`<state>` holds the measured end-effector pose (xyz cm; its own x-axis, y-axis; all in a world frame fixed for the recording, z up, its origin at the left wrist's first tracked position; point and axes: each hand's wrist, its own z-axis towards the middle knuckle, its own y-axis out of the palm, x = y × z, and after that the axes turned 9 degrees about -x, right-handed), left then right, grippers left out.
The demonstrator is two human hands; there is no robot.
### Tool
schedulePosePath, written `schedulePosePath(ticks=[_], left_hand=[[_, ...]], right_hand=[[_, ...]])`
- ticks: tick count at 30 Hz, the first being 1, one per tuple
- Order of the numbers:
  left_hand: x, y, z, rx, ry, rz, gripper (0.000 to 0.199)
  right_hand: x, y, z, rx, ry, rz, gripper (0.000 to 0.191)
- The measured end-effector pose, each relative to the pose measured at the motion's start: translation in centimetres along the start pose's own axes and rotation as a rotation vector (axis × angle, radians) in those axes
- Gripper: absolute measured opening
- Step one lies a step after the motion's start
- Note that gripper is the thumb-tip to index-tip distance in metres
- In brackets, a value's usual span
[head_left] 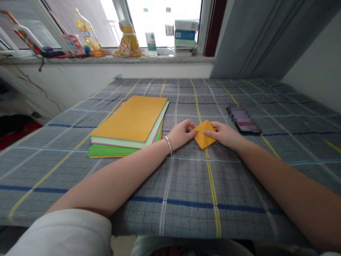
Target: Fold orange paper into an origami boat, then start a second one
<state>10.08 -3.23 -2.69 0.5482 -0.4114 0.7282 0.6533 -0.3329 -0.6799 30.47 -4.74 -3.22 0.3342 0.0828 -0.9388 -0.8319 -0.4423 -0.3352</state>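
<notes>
Orange folded paper [204,141], kind of a little diamond shape, sits between my left grip [183,133] and right grip [224,134], both pinched closed on its sides. Can't really tell if it's touching the plaid-covered surface [186,185] underneath. Paper stack [130,119] is off to the left, phone [247,122] over on the right.

Bare forearms [128,174] converging, hands [183,133] close together, thumbs [210,134] pointing inward
</notes>
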Motion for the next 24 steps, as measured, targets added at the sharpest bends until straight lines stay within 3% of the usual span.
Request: schedulePosePath(ticks=[6, 12, 15, 17, 20, 24], left_hand=[[0.7, 0.2, -0.3, -0.079, -0.028, -0.303, 0.045], [0.5, 0.6, -0.2, -0.205, -0.023, -0.41, 0.011], [0.2, 0.4, -0.2, -0.255, -0.008, -0.43, 0.011], [0.1, 0.2, -0.3, -0.237, 0.009, -0.411, 0.014], [0.1, 0.0, -0.2, -0.112, 0.03, -0.353, 0.02], [0.1, -0.2, -0.1, -0.001, 0.054, -0.364, 0.025]], right_hand=[[-1.3, 1.3, 0.0, 0.227, -0.068, 0.259, 0.027], [-1.3, 1.4, 0.1, 0.286, -0.052, 0.333, 0.019], [-1.2, 1.1, 0.0, 0.333, -0.021, 0.295, 0.019], [-1.0, 0.8, 0.0, 0.366, -0.018, 0.264, 0.02], [-0.7, 0.4, 0.0, 0.402, -0.01, 0.229, 0.023], [-0.4, 0.0, 0.0, 0.333, 0.032, 0.203, 0.024]])
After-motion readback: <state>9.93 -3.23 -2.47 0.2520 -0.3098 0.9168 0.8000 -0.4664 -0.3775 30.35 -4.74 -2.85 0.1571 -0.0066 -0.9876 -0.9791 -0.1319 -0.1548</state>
